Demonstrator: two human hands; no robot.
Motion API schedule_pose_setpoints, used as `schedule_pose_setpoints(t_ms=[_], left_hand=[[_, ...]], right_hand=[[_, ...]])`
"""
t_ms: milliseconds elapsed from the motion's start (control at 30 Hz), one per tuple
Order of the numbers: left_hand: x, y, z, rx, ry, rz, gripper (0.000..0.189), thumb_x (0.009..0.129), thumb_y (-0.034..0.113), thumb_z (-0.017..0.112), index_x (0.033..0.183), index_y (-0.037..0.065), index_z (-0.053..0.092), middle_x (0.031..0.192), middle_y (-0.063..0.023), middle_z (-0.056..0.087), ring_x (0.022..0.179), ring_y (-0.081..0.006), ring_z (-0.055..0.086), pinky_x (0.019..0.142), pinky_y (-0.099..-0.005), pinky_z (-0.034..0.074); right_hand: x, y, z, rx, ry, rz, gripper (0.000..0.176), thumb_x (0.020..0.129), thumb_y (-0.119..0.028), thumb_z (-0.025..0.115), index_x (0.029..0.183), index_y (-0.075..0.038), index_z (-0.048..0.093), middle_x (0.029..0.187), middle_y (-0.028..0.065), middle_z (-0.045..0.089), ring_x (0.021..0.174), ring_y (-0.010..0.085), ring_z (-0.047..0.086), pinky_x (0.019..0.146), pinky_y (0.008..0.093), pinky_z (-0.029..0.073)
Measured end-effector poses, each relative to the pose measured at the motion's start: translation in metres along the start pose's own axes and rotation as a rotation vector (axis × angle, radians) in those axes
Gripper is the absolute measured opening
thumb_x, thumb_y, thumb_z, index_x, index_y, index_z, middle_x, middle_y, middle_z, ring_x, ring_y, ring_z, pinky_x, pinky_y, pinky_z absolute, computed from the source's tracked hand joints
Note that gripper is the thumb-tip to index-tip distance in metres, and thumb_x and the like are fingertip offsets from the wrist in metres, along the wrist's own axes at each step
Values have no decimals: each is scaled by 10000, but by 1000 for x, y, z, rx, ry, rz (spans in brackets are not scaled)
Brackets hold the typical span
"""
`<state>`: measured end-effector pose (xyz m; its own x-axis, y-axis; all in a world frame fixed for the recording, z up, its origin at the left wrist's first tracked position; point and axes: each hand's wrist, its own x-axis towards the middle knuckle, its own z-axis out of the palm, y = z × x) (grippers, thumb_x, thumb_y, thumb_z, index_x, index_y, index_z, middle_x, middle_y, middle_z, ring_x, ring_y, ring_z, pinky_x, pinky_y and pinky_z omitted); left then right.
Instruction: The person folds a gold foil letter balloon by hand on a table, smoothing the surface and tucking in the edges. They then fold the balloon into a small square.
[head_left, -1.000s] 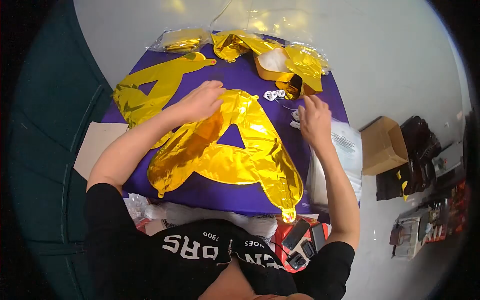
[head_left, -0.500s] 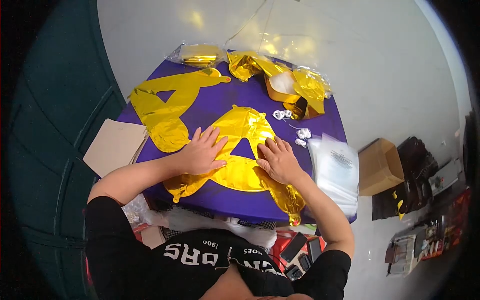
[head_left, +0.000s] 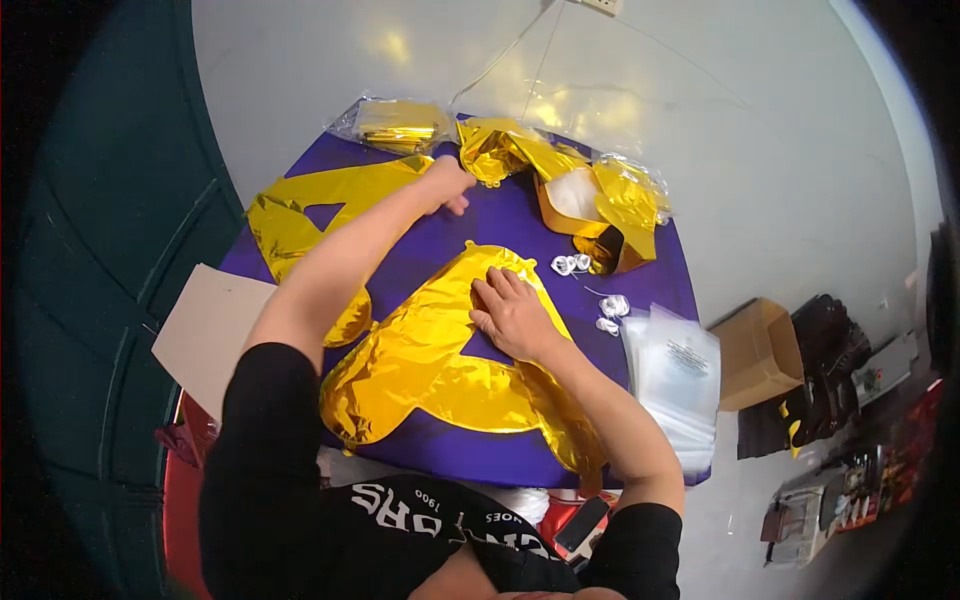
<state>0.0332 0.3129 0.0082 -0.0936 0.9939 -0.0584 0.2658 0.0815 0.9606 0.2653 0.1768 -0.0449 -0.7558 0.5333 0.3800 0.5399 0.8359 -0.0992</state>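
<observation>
Two gold foil letters, each cut as an A with a triangular opening, lie on a table covered in purple cloth (head_left: 510,215). The near gold foil letter (head_left: 400,370) occupies the middle of the table and its near edge, top toward the far edge, legs toward the person; the left gold foil letter (head_left: 360,182) lies along the left edge, partly covered by the left forearm. The right hand (head_left: 514,315) rests palm down, fingers extended, on the near letter beside its opening, grasping nothing. The left hand (head_left: 447,187), fingers curled, is at the far end of the left letter; whether it pinches the foil cannot be told. At the far left corner is a clear plastic packet of folded gold foil (head_left: 400,125); crumpled gold foil (head_left: 495,145) lies along the far edge. Toward the far right corner stands an open gold box with a white interior (head_left: 570,215). Coils of white cord (head_left: 612,308) lie nearer the right edge, just beyond a stack of clear plastic bags (head_left: 675,370) at the near right corner; beige card sheets (head_left: 210,330) project past the left edge
</observation>
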Motion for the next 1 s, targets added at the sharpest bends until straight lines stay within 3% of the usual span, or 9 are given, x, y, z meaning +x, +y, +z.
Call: schedule_pose_setpoints(t_ms=[133,267,367,400,500,533,633,933,1000], left_hand=[[52,6,10,-351,175,-64,296,854,68,603,1073,-108,512,702,-192,604,492,-282,638,325,-336,413],[109,-13,19,-321,329,-199,386,825,83,663,1128,-77,487,683,-198,590,426,-255,578,297,-351,346],[129,-19,24,-278,434,-276,318,818,91,680,1056,-51,525,654,-161,575,401,-230,505,324,-378,326],[141,-28,24,-243,407,-283,221,806,100,694,941,-25,571,645,-139,566,415,-215,466,361,-403,335],[164,-42,23,-56,417,-257,341,800,160,702,1070,-30,614,1003,-195,673,800,-315,686,695,-440,550],[164,-38,27,-41,496,-339,305,807,182,681,1031,-24,656,1020,-226,679,924,-325,678,817,-392,532],[156,-39,30,156,657,-76,320,803,186,638,1028,-38,665,1061,-242,671,1005,-343,657,851,-394,514],[129,6,11,55,440,249,294,759,231,656,711,-59,643,747,-173,680,749,-268,703,667,-402,511],[138,11,10,-151,382,266,278,786,222,643,745,-53,639,759,-149,678,739,-266,703,650,-389,526]], right_hand=[[1,0,-7,85,-8,16,427,906,-318,577,1195,-4,550,1285,249,500,1226,404,453,991,486,387],[-8,-12,-26,205,-11,-11,427,917,-284,573,1199,37,561,1320,285,491,1257,440,441,1039,489,367],[-17,-22,-42,266,-117,-20,428,950,-278,545,1250,26,532,1384,275,445,1302,437,408,1087,474,337],[-20,-23,-47,285,-115,-45,412,950,-261,543,1243,29,534,1388,275,441,1303,436,408,1088,470,339],[-25,-26,-57,338,-126,-33,402,961,-261,526,1245,22,534,1394,263,442,1300,431,413,1084,465,348],[-26,-26,-59,350,-119,-25,408,957,-269,534,1234,30,545,1385,268,450,1290,432,424,1081,463,352],[-27,-24,-64,394,-109,7,422,953,-283,544,1218,44,564,1366,278,470,1268,431,451,1076,455,361],[-29,-14,-58,519,-155,86,417,997,-290,478,1271,16,552,1357,232,512,1253,390,487,1064,430,379],[-29,-8,-55,551,-133,92,427,1003,-299,473,1265,27,555,1332,230,538,1244,380,504,1053,418,392]])
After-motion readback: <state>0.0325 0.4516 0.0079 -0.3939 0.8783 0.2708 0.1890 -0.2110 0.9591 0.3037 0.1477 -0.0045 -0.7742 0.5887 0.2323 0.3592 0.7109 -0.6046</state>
